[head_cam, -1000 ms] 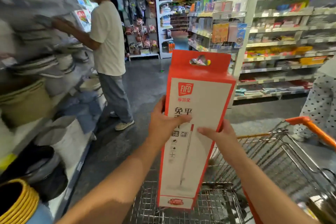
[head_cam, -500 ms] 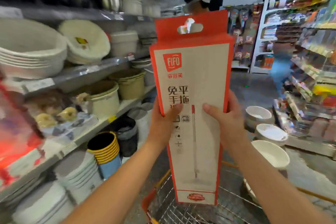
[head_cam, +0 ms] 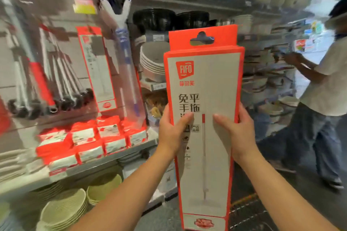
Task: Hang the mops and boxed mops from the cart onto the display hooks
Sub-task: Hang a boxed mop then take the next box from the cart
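Note:
I hold a tall red-and-white boxed mop upright in front of me, its hang hole at the top. My left hand grips its left edge with the thumb across the front. My right hand grips the right edge the same way. On the display wall to the left hangs another boxed mop, beside a blue-handled mop and a row of hanging mop poles. A corner of the wire cart shows at the lower right.
Red-and-white packs lie stacked on the shelf under the hanging mops. Stacked bowls and plates fill the shelves. A person in a white shirt stands at the right, reaching into the shelving.
My view has swung left from the aisle to the mop display. The boxed mop stays gripped in both hands. The other person now appears at the right.

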The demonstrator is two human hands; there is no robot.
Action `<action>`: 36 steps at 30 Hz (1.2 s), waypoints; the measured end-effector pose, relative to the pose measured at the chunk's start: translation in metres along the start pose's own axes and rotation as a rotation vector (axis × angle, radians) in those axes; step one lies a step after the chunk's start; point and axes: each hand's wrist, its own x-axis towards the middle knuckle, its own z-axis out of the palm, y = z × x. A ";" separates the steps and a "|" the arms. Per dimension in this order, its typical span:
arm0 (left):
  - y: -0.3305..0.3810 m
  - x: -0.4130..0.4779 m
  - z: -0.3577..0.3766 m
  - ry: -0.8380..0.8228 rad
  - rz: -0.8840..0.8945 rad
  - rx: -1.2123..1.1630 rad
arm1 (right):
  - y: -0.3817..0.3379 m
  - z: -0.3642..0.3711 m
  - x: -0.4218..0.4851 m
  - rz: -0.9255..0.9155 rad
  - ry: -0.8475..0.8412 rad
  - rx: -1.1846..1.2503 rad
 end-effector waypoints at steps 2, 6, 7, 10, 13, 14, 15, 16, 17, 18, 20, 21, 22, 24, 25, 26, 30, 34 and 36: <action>0.009 -0.004 -0.035 0.067 0.002 0.032 | 0.002 0.033 -0.005 -0.001 -0.063 0.002; 0.029 -0.017 -0.113 0.150 -0.002 0.137 | 0.009 0.108 -0.024 0.020 -0.146 0.071; 0.037 -0.021 -0.133 0.168 -0.002 0.154 | 0.010 0.127 -0.030 0.027 -0.165 0.082; 0.059 -0.034 -0.194 0.225 0.009 0.202 | 0.013 0.188 -0.051 0.057 -0.212 0.155; 0.081 -0.050 -0.258 0.280 0.002 0.253 | 0.016 0.251 -0.074 0.088 -0.248 0.215; 0.088 -0.055 -0.278 0.297 0.005 0.265 | 0.017 0.272 -0.083 0.097 -0.262 0.227; 0.096 -0.061 -0.299 0.317 0.006 0.280 | 0.017 0.292 -0.091 0.105 -0.278 0.246; 0.102 -0.067 -0.317 0.341 0.008 0.293 | 0.019 0.311 -0.099 0.116 -0.294 0.272; 0.110 -0.073 -0.339 0.368 0.013 0.311 | 0.021 0.333 -0.108 0.129 -0.314 0.297; 0.116 -0.078 -0.354 0.388 0.015 0.323 | 0.022 0.350 -0.115 0.137 -0.329 0.318; 0.127 -0.088 -0.387 0.430 0.008 0.343 | 0.025 0.383 -0.129 0.152 -0.360 0.353; 0.132 -0.093 -0.403 0.447 0.006 0.352 | 0.027 0.399 -0.135 0.159 -0.377 0.370; 0.137 -0.097 -0.417 0.461 0.007 0.360 | 0.029 0.414 -0.141 0.166 -0.390 0.382; 0.145 -0.102 -0.442 0.488 0.011 0.382 | 0.031 0.440 -0.150 0.174 -0.415 0.387; 0.148 -0.104 -0.453 0.504 0.008 0.391 | 0.033 0.452 -0.152 0.180 -0.429 0.393; 0.150 -0.105 -0.465 0.518 0.005 0.398 | 0.034 0.464 -0.154 0.186 -0.444 0.400; 0.152 -0.103 -0.503 0.566 -0.006 0.423 | 0.044 0.508 -0.154 0.189 -0.471 0.407; 0.148 -0.089 -0.537 0.611 -0.004 0.436 | 0.068 0.549 -0.142 0.217 -0.509 0.422; 0.144 -0.076 -0.554 0.637 0.002 0.460 | 0.081 0.569 -0.130 0.225 -0.531 0.436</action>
